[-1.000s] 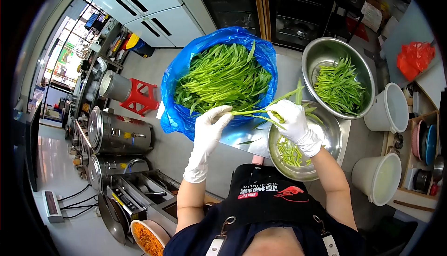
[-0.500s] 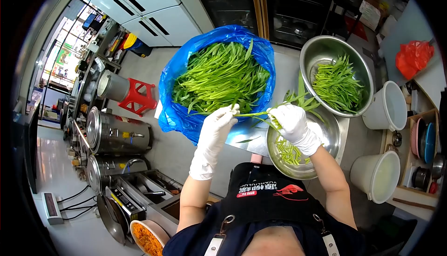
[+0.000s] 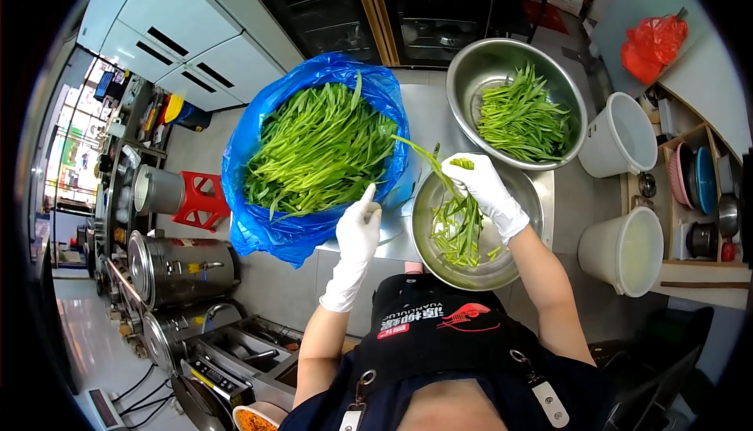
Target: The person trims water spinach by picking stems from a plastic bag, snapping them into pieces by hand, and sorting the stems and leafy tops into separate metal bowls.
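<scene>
A blue plastic bag [image 3: 274,231] full of long green leafy stems [image 3: 314,149] stands open on a metal table. My left hand [image 3: 359,227], in a white glove, is beside the bag's lower right edge, fingers apart and holding nothing. My gloved right hand [image 3: 480,188] is closed round several green stems [image 3: 435,166] above the smaller steel bowl [image 3: 522,188]; their leafy ends hang down over the bowl. Short cut-looking pieces and leaves lie in that bowl. Behind it, a larger steel bowl [image 3: 468,78] holds a bundle of leafy stems [image 3: 524,117].
Two white buckets [image 3: 623,254] stand at the right, near shelves with pans. A red plastic bag [image 3: 653,45] hangs at the upper right. At the left are a red stool [image 3: 200,200], large steel pots [image 3: 180,270] and white cabinets [image 3: 184,31].
My hands have moved apart. The left has let go of the stems, while the right keeps them and has turned them over the smaller bowl. The whole view has shifted.
</scene>
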Motion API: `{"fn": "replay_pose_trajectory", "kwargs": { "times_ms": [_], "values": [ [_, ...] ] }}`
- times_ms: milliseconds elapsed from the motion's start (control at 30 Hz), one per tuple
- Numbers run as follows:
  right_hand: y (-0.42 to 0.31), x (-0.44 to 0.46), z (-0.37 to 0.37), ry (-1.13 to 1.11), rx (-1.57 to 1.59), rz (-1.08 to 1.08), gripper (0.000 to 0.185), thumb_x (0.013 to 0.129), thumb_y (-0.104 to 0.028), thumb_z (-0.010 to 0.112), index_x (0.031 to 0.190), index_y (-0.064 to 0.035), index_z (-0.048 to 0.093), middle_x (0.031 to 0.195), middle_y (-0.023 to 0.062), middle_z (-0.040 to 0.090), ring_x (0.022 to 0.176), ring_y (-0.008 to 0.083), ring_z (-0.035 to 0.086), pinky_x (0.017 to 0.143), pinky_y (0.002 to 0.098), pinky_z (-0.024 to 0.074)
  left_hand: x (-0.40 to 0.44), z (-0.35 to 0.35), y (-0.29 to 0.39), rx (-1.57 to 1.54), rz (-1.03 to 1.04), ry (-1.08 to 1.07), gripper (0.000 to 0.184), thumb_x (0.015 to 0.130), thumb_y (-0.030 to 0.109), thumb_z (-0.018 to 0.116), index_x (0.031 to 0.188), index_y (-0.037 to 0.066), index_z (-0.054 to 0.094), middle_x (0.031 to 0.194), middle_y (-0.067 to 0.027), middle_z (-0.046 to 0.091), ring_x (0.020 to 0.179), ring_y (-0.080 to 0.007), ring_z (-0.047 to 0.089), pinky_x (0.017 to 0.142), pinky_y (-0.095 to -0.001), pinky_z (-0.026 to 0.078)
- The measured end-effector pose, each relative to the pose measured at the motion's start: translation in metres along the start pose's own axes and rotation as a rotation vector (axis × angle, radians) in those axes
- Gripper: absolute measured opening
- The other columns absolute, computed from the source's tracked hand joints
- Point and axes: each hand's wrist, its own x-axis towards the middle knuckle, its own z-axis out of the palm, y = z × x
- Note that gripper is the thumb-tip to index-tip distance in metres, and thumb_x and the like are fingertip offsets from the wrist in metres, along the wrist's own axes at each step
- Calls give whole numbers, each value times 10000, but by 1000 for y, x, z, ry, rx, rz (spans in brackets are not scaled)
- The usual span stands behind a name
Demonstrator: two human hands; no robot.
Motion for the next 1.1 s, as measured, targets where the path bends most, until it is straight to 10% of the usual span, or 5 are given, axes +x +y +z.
{"fn": "replay_pose_trajectory", "kwargs": {
  "times_ms": [167, 300, 400, 700, 1100],
  "values": [
    [3, -2, -5, -38, -94, 17, 183, 891, -163, 668, 922, 16, 691, 743, -12, 620, 636, 45, 525, 560, 225, 433, 15, -9, 27, 279, 421, 199, 303, 749, 71, 762, 1049, 100, 731, 727, -70, 593, 660, -238, 581, 600, -333, 477],
    [12, 1, 0, -101, -232, -101, 204, 884, -153, 656, 900, 48, 684, 745, 6, 633, 680, 67, 543, 615, 250, 455, 41, -23, 59, 286, 591, 147, 448, 732, 41, 741, 1172, 104, 679, 1122, -134, 634, 989, -311, 614, 858, -373, 496],
    [15, 2, 3, -149, -306, -141, 201, 885, -157, 651, 913, 39, 685, 759, 39, 654, 705, 84, 564, 669, 264, 473, 52, -22, 50, 350, 619, -56, 251, 792, 61, 677, 1038, 104, 711, 936, -80, 672, 856, -269, 630, 732, -366, 509],
    [-16, -5, 6, 460, -771, -670, 108, 833, -118, 674, 923, -71, 711, 830, 102, 665, 731, 245, 653, 637, 332, 511, 45, -11, 30, 318, 418, -7, 101, 835, 99, 658, 919, 69, 706, 795, -78, 651, 732, -265, 640, 641, -344, 506],
    [31, -13, 70, 109, -1370, -1059, 191, 777, -194, 586, 938, -94, 609, 786, 21, 516, 746, 164, 553, 587, 291, 478, 32, -14, 35, -524, -533, -480, 184, 902, 161, 651, 766, 40, 669, 680, 3, 627, 553, -57, 479, 509, -211, 374]
  ]
}}
